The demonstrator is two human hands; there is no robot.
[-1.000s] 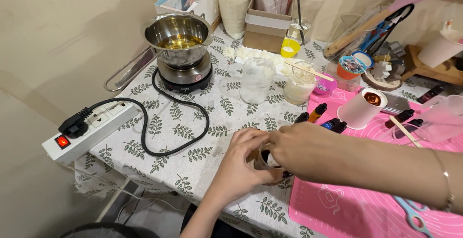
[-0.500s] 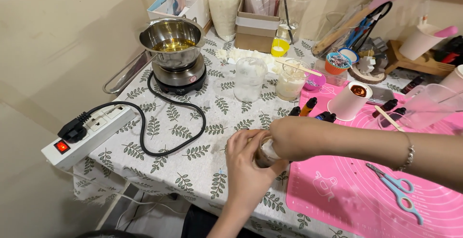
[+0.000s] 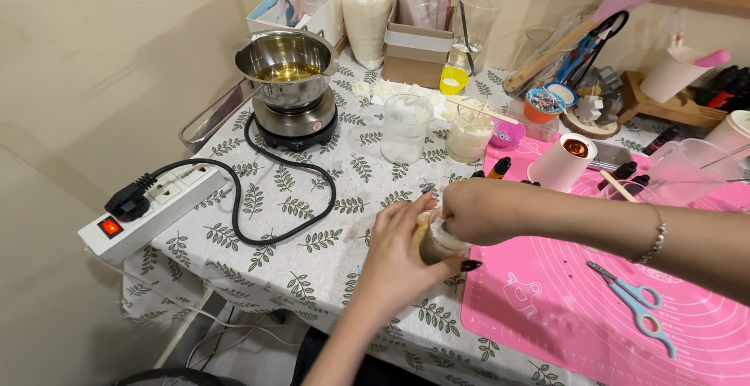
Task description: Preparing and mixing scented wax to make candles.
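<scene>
- A small brown jar with a pale top (image 3: 434,241) is being gripped between both hands, the left hand (image 3: 398,257) cupped around its near side with the fingers (image 3: 406,214) closed on it, the right hand (image 3: 476,210) clamped over its top.
- Compared with half a second earlier, the hands are being kept at the same spot on the table's edge; the grip looks unchanged, so the handling is judged ongoing.
- Just right of the fingers a pink silicone mat (image 3: 562,316) is lying, light blue scissors (image 3: 637,308) on it.
- Beyond the fingers, a steel pot of yellow liquid (image 3: 287,62) is sitting on a small hotplate upon the leaf-patterned table (image 3: 273,206); a white power strip (image 3: 152,206) is lying well left.
</scene>
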